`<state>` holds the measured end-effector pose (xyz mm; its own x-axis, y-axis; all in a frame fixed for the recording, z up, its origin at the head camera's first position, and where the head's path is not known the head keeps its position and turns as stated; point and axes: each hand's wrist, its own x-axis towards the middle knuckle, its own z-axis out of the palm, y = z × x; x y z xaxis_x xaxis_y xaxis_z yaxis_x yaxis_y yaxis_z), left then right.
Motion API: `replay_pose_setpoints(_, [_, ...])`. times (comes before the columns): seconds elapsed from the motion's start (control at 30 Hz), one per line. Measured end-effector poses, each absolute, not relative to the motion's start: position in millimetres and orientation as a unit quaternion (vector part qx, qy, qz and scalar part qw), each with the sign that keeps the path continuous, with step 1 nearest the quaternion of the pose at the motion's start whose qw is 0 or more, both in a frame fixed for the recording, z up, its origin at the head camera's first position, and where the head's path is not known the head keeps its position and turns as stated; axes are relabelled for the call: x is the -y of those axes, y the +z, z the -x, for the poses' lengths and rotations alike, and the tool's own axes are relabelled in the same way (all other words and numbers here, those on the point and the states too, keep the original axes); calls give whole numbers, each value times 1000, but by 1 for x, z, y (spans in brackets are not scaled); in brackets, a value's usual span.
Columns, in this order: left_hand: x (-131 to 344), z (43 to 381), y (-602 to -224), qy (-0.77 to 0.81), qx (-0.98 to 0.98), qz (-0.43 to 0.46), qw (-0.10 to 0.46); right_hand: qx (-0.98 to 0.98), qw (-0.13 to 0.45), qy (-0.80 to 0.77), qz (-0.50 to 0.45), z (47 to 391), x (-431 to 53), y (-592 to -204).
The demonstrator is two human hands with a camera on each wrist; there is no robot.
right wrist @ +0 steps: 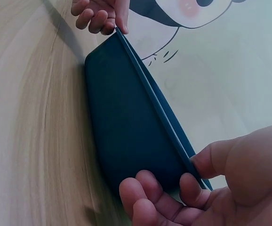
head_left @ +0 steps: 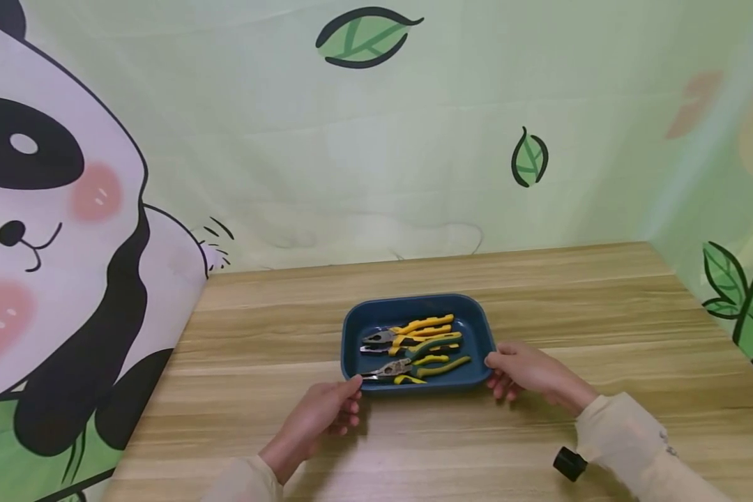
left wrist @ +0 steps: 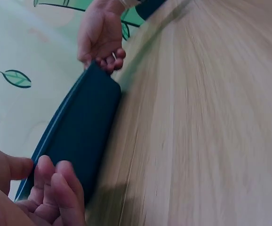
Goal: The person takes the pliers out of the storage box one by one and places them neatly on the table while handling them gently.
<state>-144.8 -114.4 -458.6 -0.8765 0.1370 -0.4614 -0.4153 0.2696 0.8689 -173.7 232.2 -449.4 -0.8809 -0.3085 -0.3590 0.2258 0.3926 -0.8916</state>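
Note:
A dark blue rectangular tray (head_left: 479, 328) holds several pliers. Needle-nose pliers (head_left: 400, 367) with green and yellow handles lie on top towards the front. Behind them are pliers with yellow-and-black handles (head_left: 423, 323), partly overlapping one another. My left hand (head_left: 320, 411) pinches the rim at the tray's front left corner, thumb on top and fingers curled below. On the other side my right hand (head_left: 530, 369) grips the rim near the front right corner in the same way. Both wrist views show the tray's plain outer wall (right wrist: 126, 113) close over the table; its contents are hidden there.
The tray is over a wood-grain table (head_left: 263, 321). A light green backdrop (head_left: 276, 139) with printed leaves and a large panda stands along the table's back and sides. A small black object (head_left: 569, 464) is beside the right sleeve (head_left: 634, 439).

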Motion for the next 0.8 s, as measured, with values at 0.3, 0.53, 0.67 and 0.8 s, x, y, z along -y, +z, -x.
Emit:
replay_pose_setpoints(0.3, [122, 156, -455, 549, -808, 94, 193, -801, 253, -542, 37, 175, -235, -447])
replay_pose_setpoints(0.53, [122, 168, -456, 581, -795, 105, 140, -800, 254, -542, 40, 176, -235, -445])
replay_pose_setpoints(0.67, [124, 175, -454, 578, -799, 102, 129, -799, 256, -542, 43, 176, -235, -445])
replay_pose_setpoints(0.8, [124, 181, -452, 582, -798, 98, 123, -798, 258, -542, 48, 175, -236, -445])
